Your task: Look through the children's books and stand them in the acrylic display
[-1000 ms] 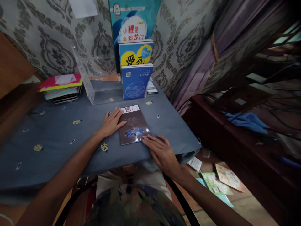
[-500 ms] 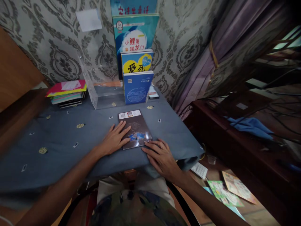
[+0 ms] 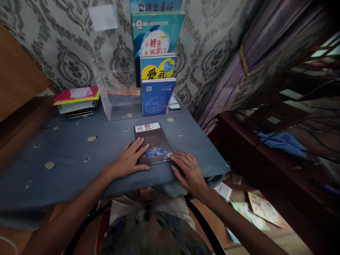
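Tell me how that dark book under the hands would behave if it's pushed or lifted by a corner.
The book looks thin, so it would probably bend if lifted by one corner. Its glossy cover shows glare, so a grip may slip on it. Lying flat on the tablecloth, it should slide rather than tip.

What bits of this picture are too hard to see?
Head view: print on the flat dark brown paperback book is too small to read; the left hand covers its near left corner.
Head view: the topmost blue upright book is cut off by the top edge.
Head view: a small thing beside the standing books is blurred out.
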### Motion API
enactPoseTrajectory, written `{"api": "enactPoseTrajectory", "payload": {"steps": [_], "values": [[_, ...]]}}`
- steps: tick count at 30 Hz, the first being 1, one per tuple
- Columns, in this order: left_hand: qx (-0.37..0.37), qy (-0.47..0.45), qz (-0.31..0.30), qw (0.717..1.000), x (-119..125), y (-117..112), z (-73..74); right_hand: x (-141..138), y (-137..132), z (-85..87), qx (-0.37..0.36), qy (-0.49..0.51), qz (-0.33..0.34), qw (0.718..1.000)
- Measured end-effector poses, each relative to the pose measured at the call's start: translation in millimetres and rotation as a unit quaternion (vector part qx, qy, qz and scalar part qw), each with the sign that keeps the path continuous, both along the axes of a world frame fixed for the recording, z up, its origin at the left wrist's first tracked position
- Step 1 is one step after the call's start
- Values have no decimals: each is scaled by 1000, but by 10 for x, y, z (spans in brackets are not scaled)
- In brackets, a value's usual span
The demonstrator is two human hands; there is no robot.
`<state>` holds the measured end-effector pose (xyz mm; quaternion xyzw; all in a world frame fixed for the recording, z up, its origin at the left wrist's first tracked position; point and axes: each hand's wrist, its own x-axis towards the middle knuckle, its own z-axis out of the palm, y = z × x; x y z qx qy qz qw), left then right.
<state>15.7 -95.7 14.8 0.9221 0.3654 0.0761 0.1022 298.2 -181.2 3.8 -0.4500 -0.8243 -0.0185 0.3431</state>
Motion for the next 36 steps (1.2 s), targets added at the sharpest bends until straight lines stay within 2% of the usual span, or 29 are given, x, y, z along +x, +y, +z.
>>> {"api": "enactPoseTrajectory", "payload": {"steps": [6, 12, 17, 23, 27, 30, 33, 36], "values": [[-7, -1, -10, 1000, -6, -5, 12, -22, 17, -67, -45, -63, 8, 997], [-10, 10, -33, 999, -34, -127, 83, -40, -173, -66, -24, -48, 26, 998], [-7, 27, -49, 998, -78, -426, 114, -47, -401, -119, 7, -16, 31, 999], [48, 23, -33, 998, -62, -838, 17, -53, -557, -143, 67, 58, 29, 996], [90, -4, -37, 995, -88, -843, 16, -1, -528, 47, 81, 41, 63, 994], [101, -87, -50, 990, -140, -746, 152, 23, -439, 290, 117, 23, 99, 988], [63, -209, -34, 975, -174, -638, 337, -5, -294, 581, 156, 17, 118, 981], [-22, -309, 22, 950, -159, -480, 430, -58, -89, 880, 138, -2, 130, 982]]}}
